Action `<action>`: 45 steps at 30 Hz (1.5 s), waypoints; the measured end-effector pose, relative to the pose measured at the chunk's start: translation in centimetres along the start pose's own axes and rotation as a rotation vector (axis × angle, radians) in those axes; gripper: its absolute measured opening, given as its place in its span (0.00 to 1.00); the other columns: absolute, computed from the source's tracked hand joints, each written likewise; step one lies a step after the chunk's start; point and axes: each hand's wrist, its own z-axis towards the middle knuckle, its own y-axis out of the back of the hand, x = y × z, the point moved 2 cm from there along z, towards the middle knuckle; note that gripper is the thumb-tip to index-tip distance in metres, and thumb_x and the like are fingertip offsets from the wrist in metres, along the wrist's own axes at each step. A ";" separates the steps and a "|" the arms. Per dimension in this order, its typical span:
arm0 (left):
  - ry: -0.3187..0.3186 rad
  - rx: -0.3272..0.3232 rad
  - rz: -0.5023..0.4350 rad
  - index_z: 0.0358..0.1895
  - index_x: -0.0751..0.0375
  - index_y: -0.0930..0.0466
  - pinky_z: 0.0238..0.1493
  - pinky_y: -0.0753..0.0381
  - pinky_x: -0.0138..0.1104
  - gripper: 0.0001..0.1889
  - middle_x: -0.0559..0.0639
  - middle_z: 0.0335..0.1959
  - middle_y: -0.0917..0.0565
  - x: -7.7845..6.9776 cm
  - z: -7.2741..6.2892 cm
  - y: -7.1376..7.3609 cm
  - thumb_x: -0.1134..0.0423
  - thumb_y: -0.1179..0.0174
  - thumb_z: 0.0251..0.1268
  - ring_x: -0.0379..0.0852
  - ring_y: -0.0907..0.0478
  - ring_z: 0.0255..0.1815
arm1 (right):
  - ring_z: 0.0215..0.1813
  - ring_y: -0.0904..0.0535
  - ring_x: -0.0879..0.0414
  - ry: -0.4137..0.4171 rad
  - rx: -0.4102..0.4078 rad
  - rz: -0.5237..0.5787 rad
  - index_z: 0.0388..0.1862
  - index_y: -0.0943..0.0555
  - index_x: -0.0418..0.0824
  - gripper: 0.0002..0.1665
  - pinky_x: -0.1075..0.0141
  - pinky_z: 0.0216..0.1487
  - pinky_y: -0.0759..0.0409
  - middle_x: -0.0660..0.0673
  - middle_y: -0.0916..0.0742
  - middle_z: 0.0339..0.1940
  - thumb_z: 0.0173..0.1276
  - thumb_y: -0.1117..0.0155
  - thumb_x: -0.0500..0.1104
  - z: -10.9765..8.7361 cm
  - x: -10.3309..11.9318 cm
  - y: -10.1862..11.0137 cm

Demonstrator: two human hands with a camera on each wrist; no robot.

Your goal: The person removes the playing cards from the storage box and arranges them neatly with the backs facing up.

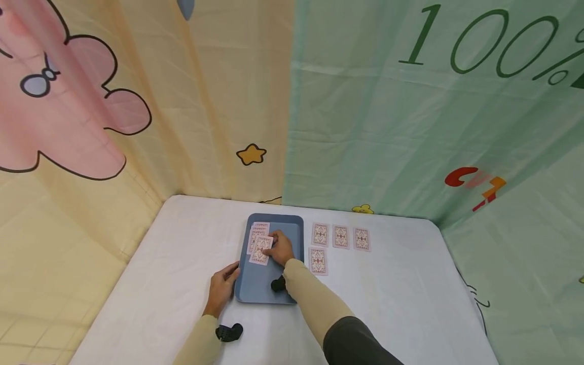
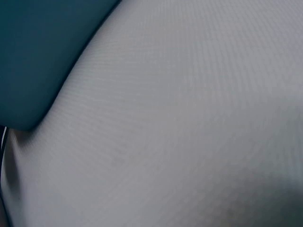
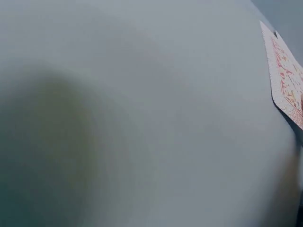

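Note:
Over the blue-grey tray [image 1: 269, 294], my right hand [image 1: 282, 248] pinches a playing card [image 1: 260, 250] by its right side, thumb and fingers on the edge. The card shows a red-patterned back and overlaps a small fanned group of cards [image 1: 261, 225] in the tray's upper left. In the right wrist view, a patterned card [image 3: 286, 75] shows at the right edge. My left hand [image 1: 221, 289] rests on the white table beside the tray, its fingertips right at the tray's left rim. The left wrist view shows the tray's corner [image 2: 42, 56], not the hand.
Right of the tray, three face-down cards [image 1: 340, 236] lie in a row, with another card [image 1: 318, 261] below the leftmost. The white tablecloth [image 1: 392, 304] runs back to patterned curtains [image 1: 365, 126]. Black wrist devices [image 1: 229, 332] sit on both wrists.

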 end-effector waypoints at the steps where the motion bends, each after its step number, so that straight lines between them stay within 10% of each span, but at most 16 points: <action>1: 0.002 0.003 -0.001 0.62 0.72 0.27 0.63 0.29 0.50 0.20 0.66 0.61 0.24 0.0 0.0 0.0 0.67 0.46 0.71 0.60 0.28 0.63 | 0.30 0.31 0.57 -0.001 0.005 0.015 0.48 0.24 0.35 0.26 0.66 0.32 0.30 0.46 0.23 0.30 0.50 0.25 0.29 -0.1 0.0 0.1; 18: -0.007 0.000 0.044 0.62 0.71 0.27 0.65 0.32 0.50 0.20 0.65 0.62 0.25 0.3 0.1 0.2 0.65 0.46 0.72 0.60 0.30 0.65 | 0.24 0.28 0.59 -0.027 0.056 0.082 0.50 0.19 0.36 0.15 0.68 0.28 0.29 0.50 0.25 0.21 0.63 0.34 0.32 -1.2 0.1 2.2; 35: -0.013 0.014 0.046 0.62 0.72 0.27 0.64 0.30 0.50 0.19 0.68 0.61 0.25 0.0 0.0 0.1 0.66 0.47 0.72 0.61 0.29 0.63 | 0.33 0.17 0.38 -0.026 0.133 0.125 0.51 0.19 0.34 0.18 0.50 0.38 0.16 0.47 0.20 0.25 0.61 0.32 0.32 -2.4 0.9 6.2; 45: -0.019 0.014 0.038 0.62 0.71 0.27 0.64 0.30 0.49 0.20 0.66 0.61 0.24 0.1 0.0 0.1 0.64 0.47 0.73 0.59 0.28 0.63 | 0.26 0.19 0.56 -0.017 0.105 0.243 0.53 0.21 0.30 0.20 0.53 0.36 0.15 0.46 0.19 0.25 0.61 0.33 0.30 -3.1 -0.6 8.7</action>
